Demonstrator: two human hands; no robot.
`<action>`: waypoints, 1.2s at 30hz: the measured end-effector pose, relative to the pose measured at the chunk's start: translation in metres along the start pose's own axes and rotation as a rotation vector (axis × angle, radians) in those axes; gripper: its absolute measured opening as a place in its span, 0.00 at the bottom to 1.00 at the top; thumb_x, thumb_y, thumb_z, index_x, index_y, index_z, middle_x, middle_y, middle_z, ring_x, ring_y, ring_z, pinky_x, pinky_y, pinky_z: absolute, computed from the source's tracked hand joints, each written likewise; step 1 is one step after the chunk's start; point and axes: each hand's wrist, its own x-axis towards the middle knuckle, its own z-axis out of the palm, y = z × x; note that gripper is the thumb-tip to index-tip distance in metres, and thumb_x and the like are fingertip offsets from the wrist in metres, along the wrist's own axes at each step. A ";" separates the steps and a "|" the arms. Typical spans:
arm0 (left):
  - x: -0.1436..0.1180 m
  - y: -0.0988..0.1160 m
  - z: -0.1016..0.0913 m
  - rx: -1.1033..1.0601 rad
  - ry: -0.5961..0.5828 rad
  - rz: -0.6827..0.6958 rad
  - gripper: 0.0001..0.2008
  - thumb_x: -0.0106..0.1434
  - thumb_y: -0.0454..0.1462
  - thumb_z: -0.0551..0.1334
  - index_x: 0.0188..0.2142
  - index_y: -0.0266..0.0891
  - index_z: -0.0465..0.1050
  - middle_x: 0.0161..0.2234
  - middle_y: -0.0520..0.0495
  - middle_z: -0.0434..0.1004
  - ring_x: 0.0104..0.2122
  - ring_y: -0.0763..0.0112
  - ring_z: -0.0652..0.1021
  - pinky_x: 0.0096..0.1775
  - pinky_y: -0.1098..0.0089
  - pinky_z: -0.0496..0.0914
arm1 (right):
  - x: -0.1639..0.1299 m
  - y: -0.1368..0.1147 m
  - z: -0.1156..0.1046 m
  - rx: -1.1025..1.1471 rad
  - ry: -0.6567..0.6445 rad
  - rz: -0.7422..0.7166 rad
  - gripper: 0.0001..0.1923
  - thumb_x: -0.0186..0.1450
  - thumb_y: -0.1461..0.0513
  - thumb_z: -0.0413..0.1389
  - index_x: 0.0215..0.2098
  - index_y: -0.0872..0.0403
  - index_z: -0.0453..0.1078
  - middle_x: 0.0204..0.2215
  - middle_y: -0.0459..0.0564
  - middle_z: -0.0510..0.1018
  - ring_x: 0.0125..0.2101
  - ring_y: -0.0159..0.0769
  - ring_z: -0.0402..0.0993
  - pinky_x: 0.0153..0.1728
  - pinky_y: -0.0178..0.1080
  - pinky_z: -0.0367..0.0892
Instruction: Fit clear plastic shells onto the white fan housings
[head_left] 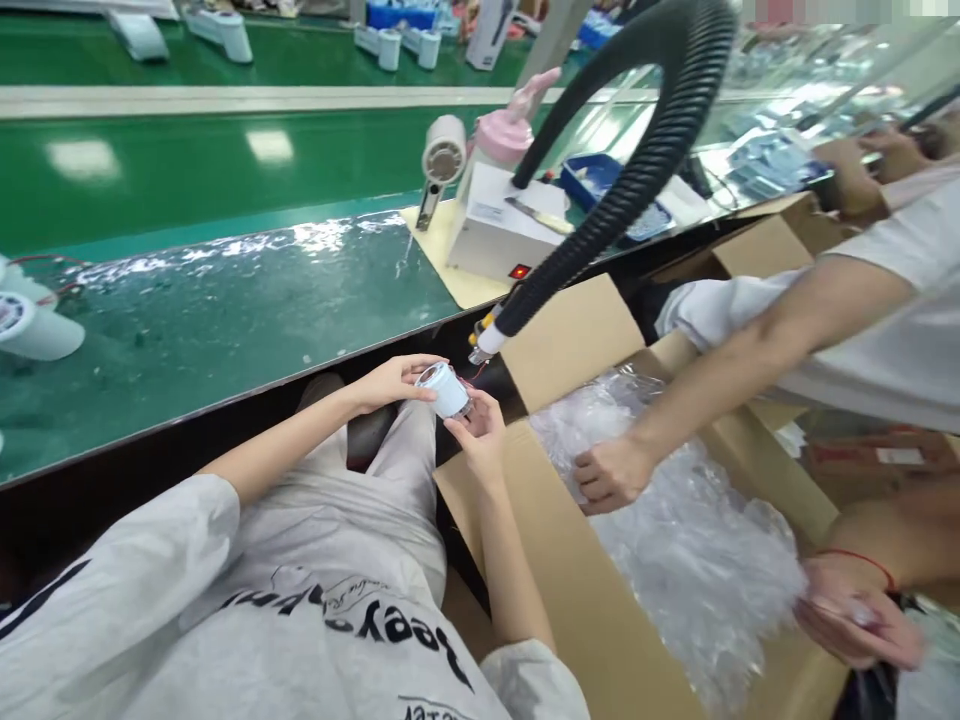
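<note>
White cylinder part (447, 389) held over lap, near cardboard box (570, 560) | L hand (390, 381) + R hand (478, 432) both pinching it | co-worker's hand (611, 472) in box on plastic wrap (697, 560)

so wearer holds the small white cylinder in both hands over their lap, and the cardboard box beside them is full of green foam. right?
Not quite. The head view shows the cardboard box filled with clear plastic bags, not green foam. The rest holds: the left hand and right hand both hold the small white cylinder over the lap. A co-worker's hand reaches into the box.
</note>
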 end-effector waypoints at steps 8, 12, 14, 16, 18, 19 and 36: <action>0.041 0.009 -0.003 0.103 -0.046 0.009 0.38 0.38 0.35 0.83 0.51 0.35 0.77 0.51 0.38 0.81 0.51 0.59 0.80 0.58 0.57 0.70 | 0.046 0.005 -0.024 -0.001 -0.058 -0.038 0.31 0.48 0.50 0.75 0.44 0.50 0.70 0.53 0.58 0.79 0.51 0.47 0.79 0.48 0.49 0.79; 0.019 0.010 -0.001 0.140 -0.075 0.003 0.43 0.40 0.33 0.82 0.57 0.39 0.74 0.55 0.37 0.79 0.51 0.60 0.80 0.56 0.59 0.72 | 0.035 -0.010 -0.028 -0.055 -0.123 -0.026 0.28 0.48 0.53 0.76 0.42 0.51 0.73 0.53 0.58 0.79 0.54 0.49 0.78 0.51 0.50 0.78; -0.002 0.009 0.001 0.216 -0.131 0.010 0.43 0.44 0.33 0.81 0.60 0.42 0.73 0.59 0.36 0.76 0.53 0.58 0.80 0.56 0.58 0.73 | 0.018 -0.023 -0.028 -0.158 -0.190 -0.037 0.23 0.52 0.54 0.75 0.43 0.51 0.75 0.52 0.56 0.80 0.56 0.49 0.77 0.54 0.50 0.77; -0.027 0.008 0.006 0.311 -0.204 0.054 0.41 0.48 0.33 0.80 0.61 0.43 0.73 0.62 0.35 0.74 0.57 0.56 0.79 0.58 0.57 0.73 | -0.002 -0.039 -0.026 -0.277 -0.271 -0.067 0.20 0.57 0.55 0.72 0.45 0.50 0.76 0.51 0.54 0.82 0.55 0.48 0.78 0.56 0.50 0.77; -0.051 0.010 0.011 0.376 -0.259 0.117 0.39 0.50 0.33 0.78 0.62 0.44 0.73 0.64 0.35 0.72 0.60 0.54 0.77 0.59 0.57 0.72 | -0.019 -0.056 -0.023 -0.344 -0.326 -0.095 0.18 0.59 0.56 0.71 0.46 0.49 0.77 0.49 0.53 0.83 0.53 0.47 0.80 0.55 0.50 0.78; -0.061 0.011 0.013 0.399 -0.276 0.150 0.38 0.51 0.34 0.78 0.62 0.45 0.73 0.65 0.36 0.72 0.61 0.54 0.76 0.60 0.57 0.72 | -0.027 -0.063 -0.021 -0.356 -0.342 -0.101 0.18 0.60 0.56 0.71 0.47 0.49 0.77 0.49 0.52 0.83 0.52 0.47 0.80 0.54 0.49 0.79; -0.115 0.042 0.023 0.660 -0.292 0.364 0.35 0.57 0.38 0.76 0.64 0.49 0.72 0.65 0.39 0.72 0.66 0.53 0.72 0.66 0.54 0.66 | -0.049 -0.104 0.006 -0.123 -0.395 0.259 0.26 0.58 0.49 0.72 0.49 0.48 0.74 0.45 0.51 0.82 0.36 0.37 0.81 0.35 0.38 0.81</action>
